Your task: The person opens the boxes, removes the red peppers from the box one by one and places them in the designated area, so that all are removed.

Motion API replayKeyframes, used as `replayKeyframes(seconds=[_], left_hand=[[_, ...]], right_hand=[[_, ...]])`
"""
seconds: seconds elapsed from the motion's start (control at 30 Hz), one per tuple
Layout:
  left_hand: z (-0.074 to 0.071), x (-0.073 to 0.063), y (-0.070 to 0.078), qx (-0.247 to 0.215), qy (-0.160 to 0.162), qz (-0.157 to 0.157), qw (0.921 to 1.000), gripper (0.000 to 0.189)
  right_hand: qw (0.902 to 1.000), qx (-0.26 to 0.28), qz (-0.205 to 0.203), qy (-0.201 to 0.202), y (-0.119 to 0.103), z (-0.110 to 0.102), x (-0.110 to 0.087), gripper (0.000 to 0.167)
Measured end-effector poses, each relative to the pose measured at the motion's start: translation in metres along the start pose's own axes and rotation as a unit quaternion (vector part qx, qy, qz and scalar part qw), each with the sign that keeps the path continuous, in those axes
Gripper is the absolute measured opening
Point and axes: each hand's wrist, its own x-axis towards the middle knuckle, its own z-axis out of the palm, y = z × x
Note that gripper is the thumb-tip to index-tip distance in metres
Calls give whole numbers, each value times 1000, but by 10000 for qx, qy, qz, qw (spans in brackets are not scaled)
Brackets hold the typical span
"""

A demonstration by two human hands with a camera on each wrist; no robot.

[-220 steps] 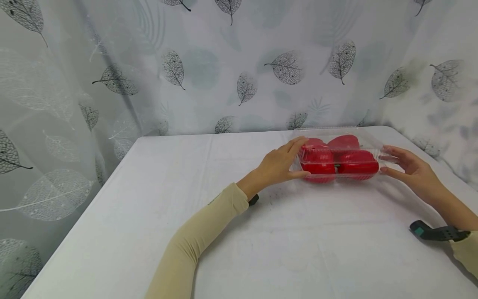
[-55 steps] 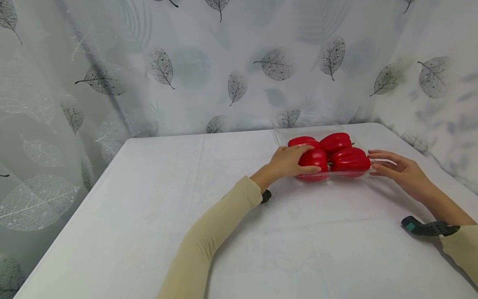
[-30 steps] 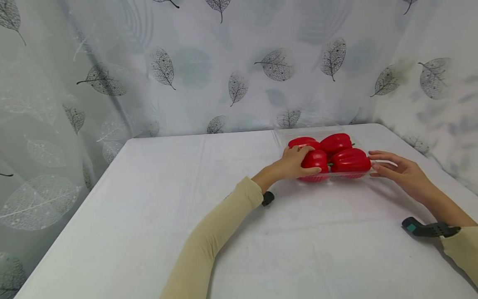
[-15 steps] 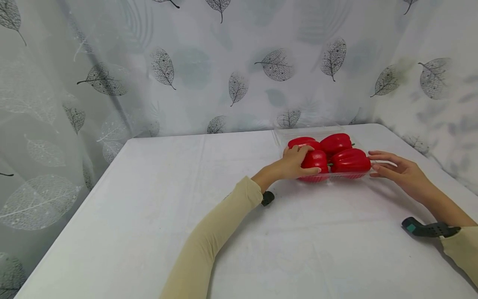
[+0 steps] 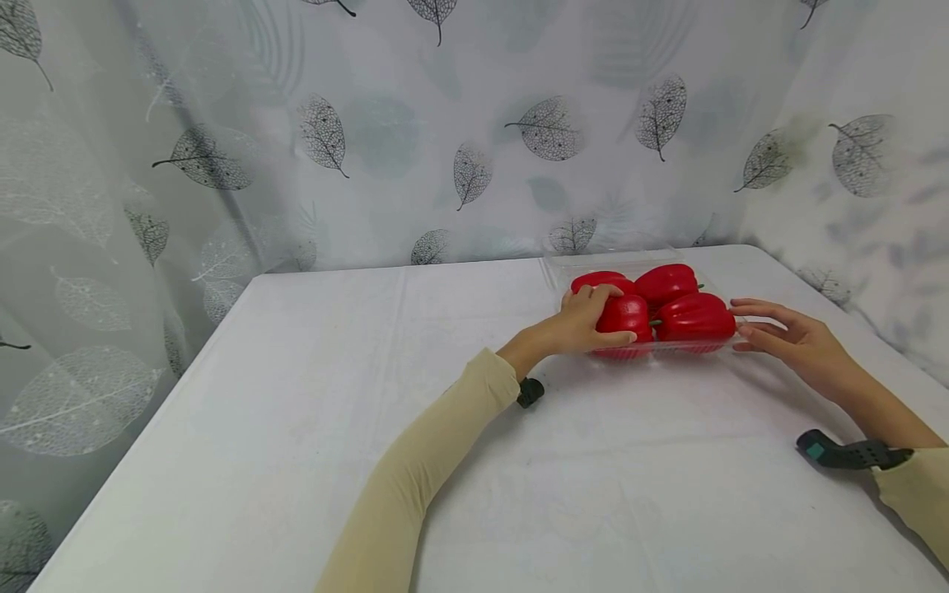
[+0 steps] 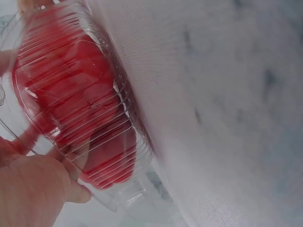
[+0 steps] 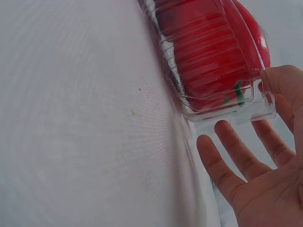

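Several red bell peppers lie in a clear plastic box at the table's back right. Its ribbed wall (image 6: 102, 137) fills much of the left wrist view. My left hand (image 5: 574, 326) curls over the front left bell pepper (image 5: 626, 313), thumb at the front and fingers behind; part of that pepper is hidden. Beside the front right bell pepper (image 5: 695, 318), my right hand (image 5: 801, 342) is at the box's right end. The right wrist view has its thumb side at the box corner (image 7: 267, 111), other fingers spread and fairly straight. The clear lid (image 5: 604, 262) is raised behind the peppers.
A white cloth covers the table (image 5: 334, 428). Behind and along the sides hangs a leaf-print curtain (image 5: 415, 140), close to the back edge. A dark wristband (image 5: 853, 453) sits on the right wrist.
Earlier the lid covered the peppers; now it is tipped back. My left hand has gone from the box's left edge onto the front left bell pepper. Over the last second, little has moved.
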Motion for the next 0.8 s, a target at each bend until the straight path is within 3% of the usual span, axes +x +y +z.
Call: replayKeyframes(seconds=[0.6, 0.8], left_hand=[[0, -1, 2, 150, -72, 6, 9999, 70], [-2, -2, 0, -120, -47, 32, 9999, 71]], right_hand=[[10000, -31, 38, -2, 1, 0, 1, 37], [10000, -36, 30, 20, 2, 0, 0, 37]])
